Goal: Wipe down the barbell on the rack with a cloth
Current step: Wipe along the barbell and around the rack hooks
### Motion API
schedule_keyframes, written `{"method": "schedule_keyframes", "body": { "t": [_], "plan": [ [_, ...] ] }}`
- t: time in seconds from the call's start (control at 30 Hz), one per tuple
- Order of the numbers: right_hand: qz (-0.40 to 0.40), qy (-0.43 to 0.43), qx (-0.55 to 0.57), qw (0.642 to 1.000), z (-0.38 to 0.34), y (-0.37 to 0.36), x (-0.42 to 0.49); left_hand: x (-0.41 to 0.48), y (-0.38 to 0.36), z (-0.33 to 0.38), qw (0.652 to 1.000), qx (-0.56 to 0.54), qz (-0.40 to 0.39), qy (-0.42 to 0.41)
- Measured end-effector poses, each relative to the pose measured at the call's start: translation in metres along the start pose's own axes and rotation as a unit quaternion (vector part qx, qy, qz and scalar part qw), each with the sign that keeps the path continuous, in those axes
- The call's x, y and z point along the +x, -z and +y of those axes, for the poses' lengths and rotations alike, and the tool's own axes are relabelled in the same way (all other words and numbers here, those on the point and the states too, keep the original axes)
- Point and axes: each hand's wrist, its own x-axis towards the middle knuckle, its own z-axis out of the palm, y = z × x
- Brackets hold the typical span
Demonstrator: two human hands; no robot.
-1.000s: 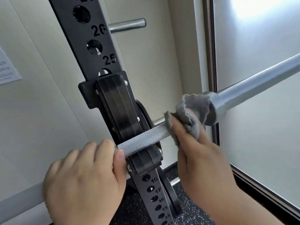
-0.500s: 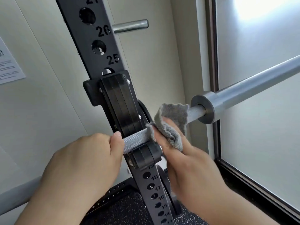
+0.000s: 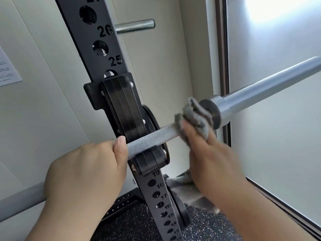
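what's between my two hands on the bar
The black rack hook holding the bar, then a bare knurled stretch up to the cloth, seen in the head view.

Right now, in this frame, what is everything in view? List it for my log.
barbell: one, silver, lying across the J-hook, sleeve end to the right
cloth: one, grey, round the shaft beside the sleeve collar, tail hanging below
rack upright: one, black, numbered holes, centre
J-hook: one, black, on the upright below 25
storage peg: one, silver, behind the upright near 26
weight plate: one, black, behind the J-hook
paper notice: one, white, left wall
floor: black, speckled, bottom
frosted window: one, pale, right
left hand: grips the barbell left of the J-hook
right hand: holds the cloth on the shaft
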Motion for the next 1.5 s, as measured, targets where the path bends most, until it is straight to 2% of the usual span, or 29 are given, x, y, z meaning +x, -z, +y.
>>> {"method": "schedule_keyframes", "body": {
  "t": [0.07, 0.1, 0.23, 0.3, 0.37, 0.47, 0.6, 0.63, 0.7, 0.8, 0.93, 1.0, 1.1, 1.17, 1.27, 1.33, 1.37, 1.5],
  "plan": [
    [0.013, -0.061, 0.01, 0.998, 0.003, 0.0, 0.004, -0.007, -0.006, -0.004, 0.999, -0.013, 0.045, -0.011],
    [0.003, -0.063, 0.019, 0.998, -0.002, -0.002, 0.003, -0.012, -0.008, -0.002, 0.998, -0.012, 0.059, -0.015],
    [-0.061, 0.034, 0.029, 0.997, -0.031, -0.007, -0.011, -0.026, -0.013, 0.011, 0.997, -0.008, 0.079, 0.027],
    [-0.039, 0.04, -0.002, 0.998, -0.017, -0.005, -0.008, -0.023, -0.014, 0.012, 0.995, -0.013, 0.093, 0.021],
    [0.008, -0.016, -0.024, 1.0, 0.003, -0.002, -0.001, -0.018, -0.013, 0.008, 0.994, -0.021, 0.112, 0.001],
    [0.036, -0.07, -0.011, 0.997, 0.004, -0.002, 0.002, -0.013, -0.009, 0.007, 0.996, -0.037, 0.085, -0.009],
    [-0.039, 0.022, 0.018, 0.999, -0.023, -0.01, -0.013, -0.006, -0.008, 0.004, 0.999, -0.047, 0.006, 0.01],
    [-0.03, 0.042, 0.001, 0.999, -0.017, -0.007, -0.011, -0.004, -0.008, 0.003, 0.999, -0.042, -0.02, 0.017],
    [0.025, 0.005, -0.033, 0.999, 0.004, -0.002, -0.001, 0.004, -0.008, 0.004, 0.999, -0.011, -0.045, 0.02],
    [0.062, -0.054, -0.014, 0.997, 0.012, -0.004, 0.003, 0.014, -0.005, 0.002, 0.999, -0.013, -0.04, 0.016],
    [-0.009, -0.011, 0.029, 0.999, -0.022, -0.018, -0.017, 0.012, 0.001, 0.002, 0.999, -0.023, -0.043, 0.014],
    [0.012, 0.003, 0.01, 1.0, -0.01, -0.013, -0.013, 0.011, 0.004, 0.004, 0.999, -0.025, -0.041, 0.011],
    [0.071, -0.063, -0.013, 0.995, 0.011, -0.006, -0.005, 0.01, 0.006, 0.007, 0.999, -0.027, -0.043, 0.011],
    [0.05, -0.081, 0.009, 0.995, 0.0, -0.009, -0.007, 0.01, 0.006, 0.007, 0.999, -0.023, -0.044, 0.011],
    [-0.024, 0.01, 0.04, 0.999, -0.03, -0.018, -0.021, 0.008, 0.005, 0.005, 0.999, -0.014, -0.046, 0.014],
    [-0.044, 0.054, 0.03, 0.997, -0.026, -0.015, -0.021, 0.006, 0.005, 0.005, 0.999, -0.006, -0.045, 0.014],
    [-0.039, 0.046, 0.014, 0.998, -0.016, -0.013, -0.017, 0.006, 0.004, 0.006, 0.999, -0.003, -0.043, 0.013],
    [0.056, -0.092, 0.009, 0.994, 0.008, -0.004, -0.006, 0.007, 0.003, 0.007, 0.999, -0.014, -0.037, 0.015]
  ]
}}
